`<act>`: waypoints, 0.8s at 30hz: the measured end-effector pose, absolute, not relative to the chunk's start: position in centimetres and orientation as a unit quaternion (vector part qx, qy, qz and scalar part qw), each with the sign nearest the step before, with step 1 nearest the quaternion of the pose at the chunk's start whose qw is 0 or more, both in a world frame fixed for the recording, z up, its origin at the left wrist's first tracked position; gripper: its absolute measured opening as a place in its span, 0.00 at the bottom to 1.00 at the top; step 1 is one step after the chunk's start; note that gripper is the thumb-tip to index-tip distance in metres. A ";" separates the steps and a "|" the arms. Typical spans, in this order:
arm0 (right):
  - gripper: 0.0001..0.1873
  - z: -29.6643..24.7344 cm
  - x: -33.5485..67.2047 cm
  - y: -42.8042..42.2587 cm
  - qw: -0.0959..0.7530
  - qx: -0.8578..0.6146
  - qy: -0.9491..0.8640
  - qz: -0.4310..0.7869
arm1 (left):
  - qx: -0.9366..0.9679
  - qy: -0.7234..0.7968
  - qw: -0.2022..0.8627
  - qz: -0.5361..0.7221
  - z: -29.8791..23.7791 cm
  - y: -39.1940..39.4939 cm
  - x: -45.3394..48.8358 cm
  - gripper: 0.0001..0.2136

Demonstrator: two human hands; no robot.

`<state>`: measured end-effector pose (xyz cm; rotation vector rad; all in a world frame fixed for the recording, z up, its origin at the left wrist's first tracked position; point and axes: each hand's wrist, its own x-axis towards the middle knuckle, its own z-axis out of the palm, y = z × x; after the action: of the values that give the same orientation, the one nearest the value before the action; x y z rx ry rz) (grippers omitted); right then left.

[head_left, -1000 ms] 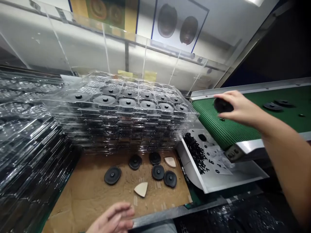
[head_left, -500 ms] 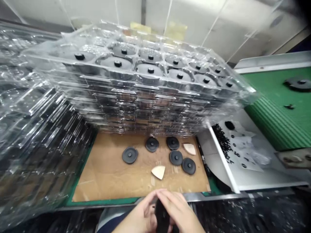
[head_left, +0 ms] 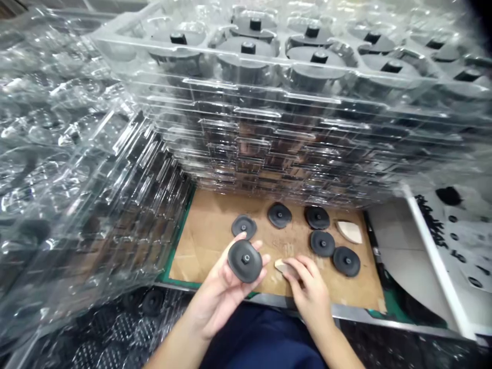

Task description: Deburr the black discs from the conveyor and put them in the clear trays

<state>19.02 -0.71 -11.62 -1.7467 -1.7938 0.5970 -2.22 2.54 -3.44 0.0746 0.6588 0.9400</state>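
My left hand is palm up and holds a black rubber disc with a central hole, its fingers and thumb curled around the rim. My right hand has its fingertips on a beige wedge-shaped piece, which it seems to pinch at the cardboard sheet. On that sheet lie several more black discs and another beige wedge. Straight ahead rises a tall stack of clear plastic trays, with black discs seated in the top tray.
More clear trays are piled to the left of the cardboard. A white bin at the right holds small black parts and papers. Dark trays lie low on the left. A metal bench edge runs in front of the cardboard.
The view has tilted down and closer to the cardboard. The black disc has gone from both hands at the bench edge into my left hand, raised over the cardboard. My right hand has reached the beige wedge.
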 end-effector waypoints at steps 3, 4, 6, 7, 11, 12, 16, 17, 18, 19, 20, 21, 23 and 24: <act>0.13 -9.8 19.0 0.6 0.278 -0.630 -0.682 0.247 | 0.041 0.308 0.845 0.435 -3.5 2.5 -1.7 0.29; 0.12 -8.7 19.0 1.3 0.276 -0.623 -0.685 0.256 | 0.048 0.309 0.847 0.431 -3.5 2.4 -1.5 0.30; 0.11 -5.6 18.9 2.4 0.280 -0.616 -0.685 0.269 | 0.065 0.317 0.842 0.431 -3.2 2.3 -0.9 0.32; 0.11 -3.9 18.6 2.7 0.291 -0.614 -0.682 0.272 | 0.075 0.329 0.836 0.432 -3.0 2.2 -0.5 0.33; 0.13 2.1 16.2 2.0 0.404 -0.537 -0.704 0.229 | 0.101 0.389 0.820 0.407 -1.9 2.0 0.7 0.27; 0.13 2.9 15.6 1.6 0.410 -0.509 -0.720 0.233 | 0.102 0.391 0.823 0.400 -1.6 2.0 0.9 0.27; 0.10 3.9 14.7 1.2 0.331 -0.469 -0.766 0.290 | 0.099 0.396 0.812 0.418 -0.7 2.1 1.5 0.30; 0.10 3.9 14.7 1.4 0.336 -0.478 -0.766 0.268 | 0.104 0.401 0.810 0.416 -0.5 2.2 1.7 0.30; 0.11 3.9 14.8 1.7 0.355 -0.488 -0.763 0.232 | 0.110 0.404 0.812 0.407 -0.2 2.2 1.9 0.30; 0.11 3.9 14.9 1.8 0.381 -0.491 -0.757 0.202 | 0.116 0.407 0.815 0.395 0.1 2.1 2.0 0.29; 0.12 3.9 15.1 1.8 0.403 -0.482 -0.753 0.194 | 0.122 0.407 0.819 0.385 0.3 2.1 2.1 0.28; 0.12 4.0 15.4 1.7 0.411 -0.465 -0.756 0.208 | 0.125 0.407 0.821 0.380 0.5 2.1 2.2 0.27; 0.11 4.1 16.3 0.9 0.385 -0.435 -0.769 0.267 | 0.124 0.399 0.826 0.378 0.4 2.0 2.0 0.27; 0.11 4.2 16.9 0.4 0.364 -0.437 -0.771 0.288 | 0.121 0.393 0.829 0.378 0.3 2.0 1.9 0.29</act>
<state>16.91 0.42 4.20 -1.1244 -1.9833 0.7403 1.91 1.96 0.29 0.2575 0.8330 0.8031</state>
